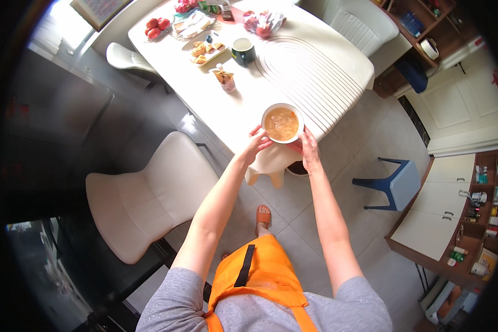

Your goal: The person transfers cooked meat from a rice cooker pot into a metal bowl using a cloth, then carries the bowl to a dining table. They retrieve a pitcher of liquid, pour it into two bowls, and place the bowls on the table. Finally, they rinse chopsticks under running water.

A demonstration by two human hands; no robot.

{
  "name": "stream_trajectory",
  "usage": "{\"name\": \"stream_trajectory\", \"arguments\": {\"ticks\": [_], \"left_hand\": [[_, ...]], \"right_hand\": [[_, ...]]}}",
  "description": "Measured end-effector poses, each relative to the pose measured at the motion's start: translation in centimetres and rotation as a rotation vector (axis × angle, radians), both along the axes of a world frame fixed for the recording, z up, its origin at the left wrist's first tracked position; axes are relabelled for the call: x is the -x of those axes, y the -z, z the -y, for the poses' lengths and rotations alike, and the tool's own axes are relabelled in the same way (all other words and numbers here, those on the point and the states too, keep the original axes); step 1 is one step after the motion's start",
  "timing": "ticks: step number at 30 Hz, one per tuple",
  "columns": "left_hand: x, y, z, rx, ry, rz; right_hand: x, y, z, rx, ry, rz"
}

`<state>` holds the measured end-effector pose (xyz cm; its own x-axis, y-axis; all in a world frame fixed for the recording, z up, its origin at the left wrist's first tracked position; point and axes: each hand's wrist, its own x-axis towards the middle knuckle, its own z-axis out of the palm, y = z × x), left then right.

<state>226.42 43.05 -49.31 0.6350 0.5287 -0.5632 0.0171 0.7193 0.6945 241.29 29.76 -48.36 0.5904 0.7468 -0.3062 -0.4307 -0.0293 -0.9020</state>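
Between my two hands is a white-rimmed bowl [282,123] of brownish soup with pale bits in it. The bowl is at the near end of the white dining table [216,112]; whether its base rests on the top or hangs just above it, I cannot tell. My left hand [257,143] grips the bowl's lower left side. On the lower right, my right hand [309,149] holds it with the thumb near the rim. Farther up the table stand a spouted pouch [225,79] and a dark green mug [243,53].
A tray of pastries [205,52], red fruit [155,28] and a plastic bag of red fruit [263,25] occupy the table's far part. A cream chair [153,191] stands left of me. To the right are a blue plastic stool [398,186] and a cabinet [435,203].
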Motion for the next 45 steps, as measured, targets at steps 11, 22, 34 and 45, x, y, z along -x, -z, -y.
{"name": "stream_trajectory", "arguments": {"ticks": [11,22,34,45], "left_hand": [[19.0,-4.9,14.0,-1.178,0.041,-0.092],[67.4,-4.5,47.4,-0.905,-0.180,-0.529],[93.6,-9.9,63.5,-0.547,-1.112,-0.593],[129.0,-14.3,59.7,-0.695,-1.275,-0.976]], "right_hand": [[14.2,-2.2,11.0,0.189,0.025,0.291],[68.9,-12.8,25.7,-0.935,-1.345,0.980],[106.4,-17.4,34.7,-1.538,-2.259,0.677],[143.6,-17.2,30.2,-1.726,-2.241,0.428]]}}
